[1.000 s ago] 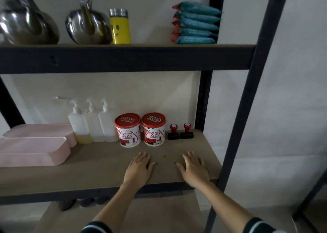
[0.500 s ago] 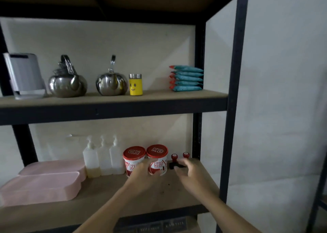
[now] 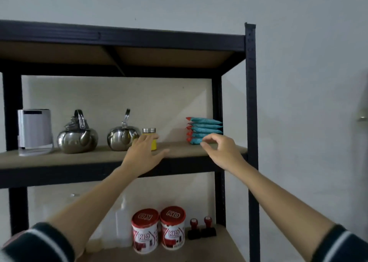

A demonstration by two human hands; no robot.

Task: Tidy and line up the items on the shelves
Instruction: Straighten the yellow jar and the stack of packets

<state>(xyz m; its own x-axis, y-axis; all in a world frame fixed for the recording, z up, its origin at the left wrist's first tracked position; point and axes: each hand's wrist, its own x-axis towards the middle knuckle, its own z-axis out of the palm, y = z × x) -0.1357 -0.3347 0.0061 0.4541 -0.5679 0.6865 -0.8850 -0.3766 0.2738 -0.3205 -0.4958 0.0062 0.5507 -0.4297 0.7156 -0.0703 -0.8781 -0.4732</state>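
Both of my arms reach up to the middle shelf (image 3: 83, 158) of a black metal rack against a pale wall. My left hand (image 3: 143, 156) is spread, fingers straight, its fingertips in front of the yellow jar (image 3: 153, 142) with the metal lid; whether they touch the jar I cannot tell. My right hand (image 3: 224, 151) hovers at the front of the stack of teal packets (image 3: 203, 129), thumb and forefinger curled toward each other with nothing between them, the grip loosely closed on air.

On that shelf, from the left, stand a white boxy appliance (image 3: 34, 131), a steel kettle (image 3: 77, 137) with its handle upright, a second steel kettle (image 3: 123, 138), the yellow jar just beside it, and then, well apart at the right post, the packets, lying flat one on another with red ends facing left. What the jar and kettles hold is hidden from me.

On the lower shelf (image 3: 211, 247), two red-lidded tubs (image 3: 158, 230) marked KD stand side by side, lids on, contents unseen. A clear bottle (image 3: 122, 230) stands just to their left, partly behind my left forearm. Two red-topped stamps (image 3: 202, 228) on black bases sit next to each other at the right. Dark striped cuffs (image 3: 338, 243) show at the bottom corners.
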